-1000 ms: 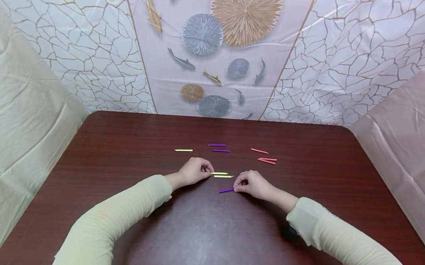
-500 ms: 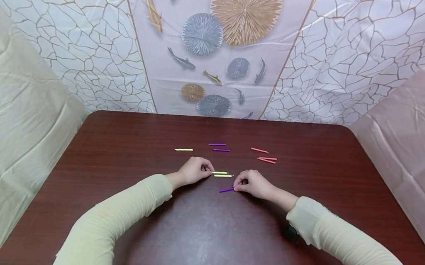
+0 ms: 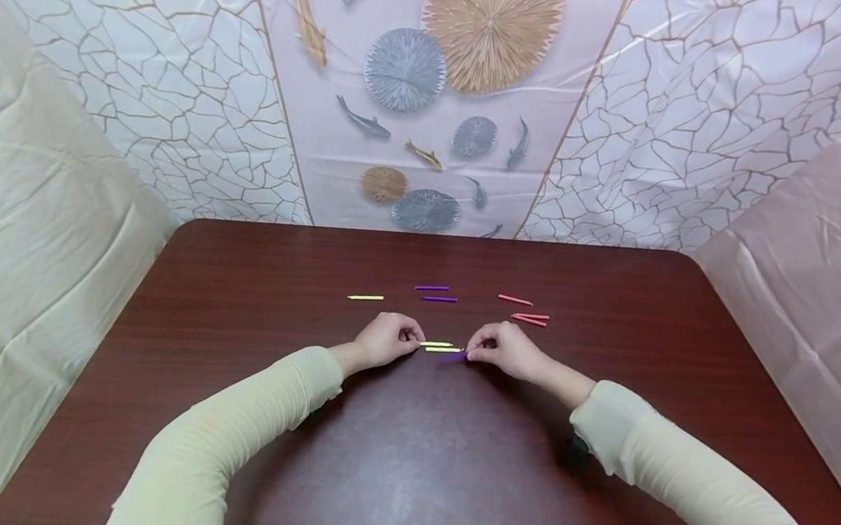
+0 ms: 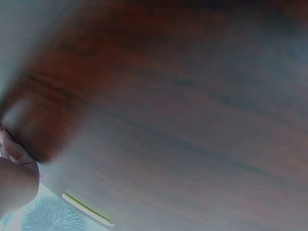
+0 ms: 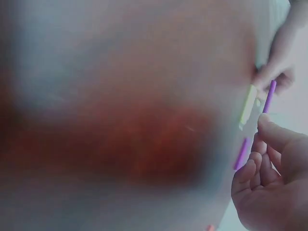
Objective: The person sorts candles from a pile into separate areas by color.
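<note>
My left hand pinches the end of a thin yellow birthday candle in the head view. Close alongside lies a second yellow candle. Just on the near side of this pair, my right hand holds a purple candle by its right end, between thumb and fingertips. In the right wrist view that purple candle points out past the thumb toward the other hand. The left wrist view catches only part of my left hand and one yellow candle.
Farther back on the dark wooden table lie a single yellow candle and two purple candles. Several red candles lie to the right, some touching. A patterned cloth hangs behind the table's back edge.
My right hand has moved forward, bringing the purple candle up close to the two yellow ones. The left hand has stayed at its place.
</note>
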Tool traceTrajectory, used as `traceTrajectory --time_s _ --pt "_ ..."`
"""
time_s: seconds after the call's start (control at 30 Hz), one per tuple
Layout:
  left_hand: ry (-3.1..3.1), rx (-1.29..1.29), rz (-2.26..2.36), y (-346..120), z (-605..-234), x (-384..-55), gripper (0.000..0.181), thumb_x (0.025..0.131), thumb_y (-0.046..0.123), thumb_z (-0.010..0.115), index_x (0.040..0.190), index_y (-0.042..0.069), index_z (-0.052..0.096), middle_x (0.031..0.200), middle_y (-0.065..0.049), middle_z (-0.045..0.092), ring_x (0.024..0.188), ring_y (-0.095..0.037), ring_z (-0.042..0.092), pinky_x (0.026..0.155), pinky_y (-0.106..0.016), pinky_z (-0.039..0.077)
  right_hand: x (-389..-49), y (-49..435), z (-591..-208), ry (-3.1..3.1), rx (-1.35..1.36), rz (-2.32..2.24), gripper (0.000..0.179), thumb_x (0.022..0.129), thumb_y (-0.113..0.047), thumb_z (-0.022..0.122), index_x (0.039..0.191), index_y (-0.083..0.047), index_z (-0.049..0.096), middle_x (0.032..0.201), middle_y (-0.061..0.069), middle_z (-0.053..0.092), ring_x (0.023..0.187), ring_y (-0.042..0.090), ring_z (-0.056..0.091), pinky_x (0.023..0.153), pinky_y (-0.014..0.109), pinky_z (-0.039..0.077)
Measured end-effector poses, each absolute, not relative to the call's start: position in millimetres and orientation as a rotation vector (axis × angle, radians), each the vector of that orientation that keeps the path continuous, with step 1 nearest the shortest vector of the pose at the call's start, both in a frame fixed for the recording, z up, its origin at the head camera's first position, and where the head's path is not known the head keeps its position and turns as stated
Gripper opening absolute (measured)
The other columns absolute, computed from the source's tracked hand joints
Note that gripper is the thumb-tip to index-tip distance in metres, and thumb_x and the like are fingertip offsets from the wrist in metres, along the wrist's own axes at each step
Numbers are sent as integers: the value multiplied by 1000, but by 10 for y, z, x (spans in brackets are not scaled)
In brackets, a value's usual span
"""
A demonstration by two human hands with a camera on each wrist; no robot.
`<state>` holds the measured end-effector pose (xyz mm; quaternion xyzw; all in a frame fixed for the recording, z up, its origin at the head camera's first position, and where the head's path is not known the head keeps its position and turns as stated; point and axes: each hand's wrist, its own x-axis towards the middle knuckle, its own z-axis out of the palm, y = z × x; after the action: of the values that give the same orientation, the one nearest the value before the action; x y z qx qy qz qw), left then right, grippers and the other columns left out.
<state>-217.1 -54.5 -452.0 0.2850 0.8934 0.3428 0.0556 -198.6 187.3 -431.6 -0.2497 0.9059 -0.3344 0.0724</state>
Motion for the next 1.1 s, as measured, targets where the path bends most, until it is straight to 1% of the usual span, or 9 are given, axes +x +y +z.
traceTrajectory --time_s 0.17,0.2,0.3,0.4,0.43,0.53,0.87,1.1 --pt "2712 849 1031 -564 -4512 -2161 4 83 10 66 83 8 70 73 2 64 69 -2 52 68 -16 44 -2150 1874 -4211 2772 -671 -1032 5 79 -8 71 78 -3 69 74 6 67 66 5 51 62 22 44" --pt "2712 842 1026 -567 -4510 -2159 4 83 10 66 82 9 70 73 2 64 69 -2 52 68 -16 44 -2182 1877 -4199 2786 -667 -1024 5 79 -8 71 78 -3 70 75 7 67 67 6 51 68 25 46" --pt "2713 823 1019 -579 -4509 -2151 3 83 11 67 82 9 70 73 2 65 69 -2 53 68 -16 44 -2270 1887 -4182 2814 -633 -1003 6 80 -10 72 79 -4 70 76 7 68 69 7 53 72 30 47" --pt "2712 806 1019 -593 -4511 -2146 3 82 11 67 82 9 70 73 2 65 69 -3 53 69 -16 44 -2349 1892 -4177 2836 -606 -996 7 80 -11 72 79 -4 70 77 7 68 71 9 54 72 27 46" --pt "2713 808 1020 -599 -4514 -2145 3 82 10 67 82 9 70 73 2 65 69 -3 54 69 -16 45 -2371 1891 -4174 2837 -593 -1002 7 80 -12 72 80 -4 70 77 7 68 71 10 53 67 25 45" --pt "2711 801 1018 -611 -4522 -2144 4 82 11 67 83 9 70 74 2 65 69 -2 53 69 -15 44 -2437 1882 -4176 2844 -577 -1006 8 81 -11 71 81 -4 71 76 8 68 69 11 53 64 22 43" --pt "2704 822 1022 -651 -4532 -2137 4 83 11 66 83 10 70 75 2 66 69 -1 53 68 -15 45 -2615 1764 -4245 2853 -515 -963 9 82 -14 71 81 -5 71 74 5 68 68 10 52 65 23 42" --pt "2700 820 1035 -698 -4530 -2124 5 83 11 66 83 10 70 72 5 63 66 2 49 66 -13 42 -2700 1641 -4337 2863 -467 -926 10 82 -15 71 80 -5 72 77 7 70 72 14 56 70 26 44"
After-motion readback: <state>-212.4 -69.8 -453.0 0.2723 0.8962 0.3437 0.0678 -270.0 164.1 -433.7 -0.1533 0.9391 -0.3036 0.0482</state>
